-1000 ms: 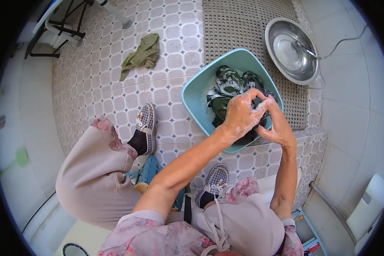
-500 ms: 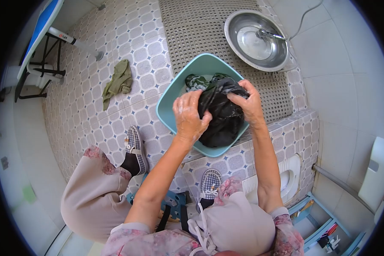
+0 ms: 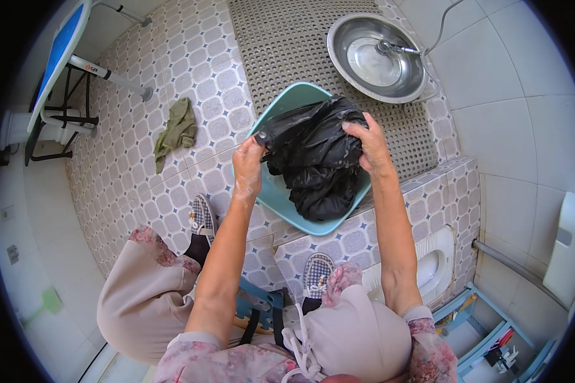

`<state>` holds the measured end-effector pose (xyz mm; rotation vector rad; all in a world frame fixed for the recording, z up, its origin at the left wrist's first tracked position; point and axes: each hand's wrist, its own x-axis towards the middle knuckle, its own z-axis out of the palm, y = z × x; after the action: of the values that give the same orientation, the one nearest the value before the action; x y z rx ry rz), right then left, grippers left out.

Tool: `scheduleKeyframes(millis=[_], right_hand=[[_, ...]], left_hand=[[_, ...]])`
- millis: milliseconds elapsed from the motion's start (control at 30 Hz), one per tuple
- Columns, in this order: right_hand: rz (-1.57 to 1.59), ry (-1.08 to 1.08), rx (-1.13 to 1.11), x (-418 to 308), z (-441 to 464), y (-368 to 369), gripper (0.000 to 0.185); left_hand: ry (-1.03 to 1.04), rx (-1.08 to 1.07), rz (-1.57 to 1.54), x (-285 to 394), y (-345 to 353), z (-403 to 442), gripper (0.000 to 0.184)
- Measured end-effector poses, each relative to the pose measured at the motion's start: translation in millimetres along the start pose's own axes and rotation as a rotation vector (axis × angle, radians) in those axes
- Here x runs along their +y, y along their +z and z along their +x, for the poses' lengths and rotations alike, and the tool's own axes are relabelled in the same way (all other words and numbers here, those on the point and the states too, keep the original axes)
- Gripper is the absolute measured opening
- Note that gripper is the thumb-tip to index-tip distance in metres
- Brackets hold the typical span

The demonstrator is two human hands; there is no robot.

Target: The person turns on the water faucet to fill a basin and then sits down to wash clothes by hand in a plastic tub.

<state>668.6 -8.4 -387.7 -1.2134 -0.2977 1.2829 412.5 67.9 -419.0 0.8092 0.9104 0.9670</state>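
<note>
A wet black garment [image 3: 319, 150] is stretched between my hands over a teal plastic basin [image 3: 281, 204]; its lower folds lie bunched inside. My left hand [image 3: 248, 167] pinches one corner of the cloth at the basin's left rim. On the opposite side, my right hand [image 3: 372, 145] grips the garment's edge, thumb on top and fingers mostly hidden beneath. Traces of suds show on my left wrist. The cloth covers most of the basin's inside, so I cannot see what lies under it.
A steel bowl [image 3: 338, 48] with a shower head [image 3: 396, 48] in it stands on a grey perforated mat [image 3: 268, 38]. An olive cloth [image 3: 177, 131] lies on the tiles. A squat toilet [image 3: 437, 262], a blue shelf [image 3: 469, 313] and a folding chair [image 3: 64, 38] are around me.
My left hand has moved left to the basin's rim, pulling the black garment out wide. It now covers the green patterned cloth seen before. My right hand keeps its side.
</note>
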Motion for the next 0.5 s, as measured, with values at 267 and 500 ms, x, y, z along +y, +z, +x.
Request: scheduleKeyframes(millis=[267,500], right_hand=[[0.028,-0.010,-0.277,-13.4,-17.1,2.9,0.072],[-0.272,0.177,-0.260,-33.4,-21.6,11.8,0.040]], left_hand=[[-0.321,-0.019,-0.492,6.3,7.0,16.1,0.030],[-0.212,0.033,-0.327,1.2,11.6,1.3,0.031]])
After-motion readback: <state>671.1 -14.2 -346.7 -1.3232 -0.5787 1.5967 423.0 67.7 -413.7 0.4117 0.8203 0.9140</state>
